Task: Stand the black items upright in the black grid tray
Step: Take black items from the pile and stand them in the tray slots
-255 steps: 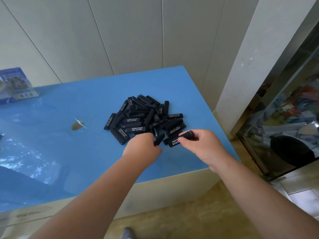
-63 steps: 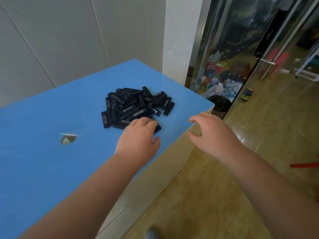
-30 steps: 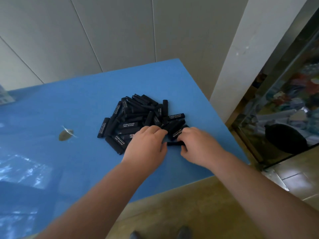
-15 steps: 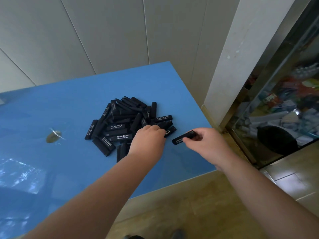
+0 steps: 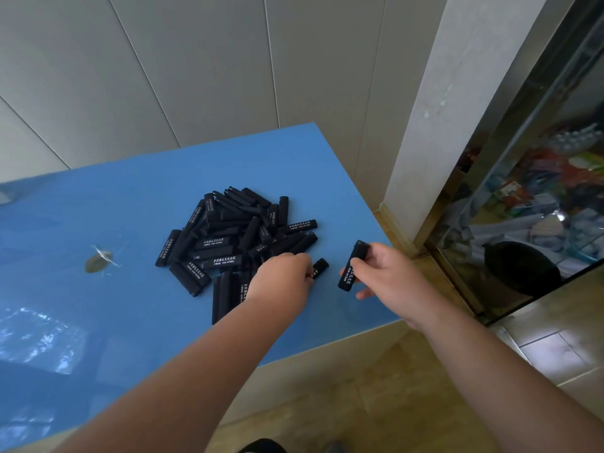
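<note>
The blue table (image 5: pixel 130 223) carries a loose pile of black items (image 5: pixel 235 237) lying flat and crossed over one another near its right end, seemingly dumped there to be sorted; the black grid tray is not in view. The left hand (image 5: pixel 281 276) reaches into the pile's near edge, fingers curled about one black piece (image 5: pixel 318 268) that juts out beside its knuckles. The right hand (image 5: pixel 389 276), just clear of the pile, pinches a single black item (image 5: pixel 353 266) almost on end, probably turning it ready for standing.
</note>
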Demonstrator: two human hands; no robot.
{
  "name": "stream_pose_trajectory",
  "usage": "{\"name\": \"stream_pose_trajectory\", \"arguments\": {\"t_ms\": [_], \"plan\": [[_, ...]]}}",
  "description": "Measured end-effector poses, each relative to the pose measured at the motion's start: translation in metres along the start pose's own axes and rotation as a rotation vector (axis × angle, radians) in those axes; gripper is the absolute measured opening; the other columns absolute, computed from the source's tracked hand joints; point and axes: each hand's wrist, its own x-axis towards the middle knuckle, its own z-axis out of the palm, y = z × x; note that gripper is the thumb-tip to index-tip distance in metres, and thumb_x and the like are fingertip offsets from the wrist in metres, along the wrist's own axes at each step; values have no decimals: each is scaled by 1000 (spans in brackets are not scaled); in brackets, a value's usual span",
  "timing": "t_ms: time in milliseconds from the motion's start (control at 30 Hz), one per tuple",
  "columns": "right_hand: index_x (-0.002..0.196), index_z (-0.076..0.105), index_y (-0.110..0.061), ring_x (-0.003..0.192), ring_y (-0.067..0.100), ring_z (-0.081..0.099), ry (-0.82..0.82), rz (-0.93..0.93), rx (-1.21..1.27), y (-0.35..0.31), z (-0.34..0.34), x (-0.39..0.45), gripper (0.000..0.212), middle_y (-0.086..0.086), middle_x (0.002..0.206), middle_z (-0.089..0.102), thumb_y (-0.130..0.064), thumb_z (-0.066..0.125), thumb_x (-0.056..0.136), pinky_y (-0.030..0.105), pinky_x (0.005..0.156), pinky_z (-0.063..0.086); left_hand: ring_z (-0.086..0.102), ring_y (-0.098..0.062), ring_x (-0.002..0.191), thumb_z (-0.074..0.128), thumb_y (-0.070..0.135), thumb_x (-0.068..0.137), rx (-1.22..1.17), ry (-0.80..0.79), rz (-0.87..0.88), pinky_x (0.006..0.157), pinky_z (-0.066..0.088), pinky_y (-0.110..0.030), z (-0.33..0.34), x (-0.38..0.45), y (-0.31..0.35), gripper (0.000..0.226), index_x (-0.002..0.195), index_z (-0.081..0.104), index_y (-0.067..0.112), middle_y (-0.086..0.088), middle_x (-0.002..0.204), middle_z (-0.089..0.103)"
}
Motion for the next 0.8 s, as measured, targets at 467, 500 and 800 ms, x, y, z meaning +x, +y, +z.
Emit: {"name": "stream_pose_trajectory", "arguments": {"t_ms": [467,500,800], "plan": [[95,73,-22,83,15,71,28,-165,157,-16,29,5,12,-1,87,76,-17,62,98,30,69,60,63,3,64,69,28,90,-769,110,-215,51,44,-9,-30,-46,-14,3,90,67,30,11,79,71],[95,73,-23,82,15,72,9,-163,199,-21,35,5,15,-1,87,77,-13,63,97,27,68,60,62,6,61,69,26,90,-825,115,-231,51,43,-9,-35,-52,-19,4,90,68,29,12,78,71],[100,77,-18,89,19,74,-254,-276,196,-69,120,3,14,2,94,78,-9,69,92,31,76,61,63,5,74,68,18,91,-1049,270,-334,71,45,-16,-61,-116,-93,17,99,73,32,16,86,74]]}}
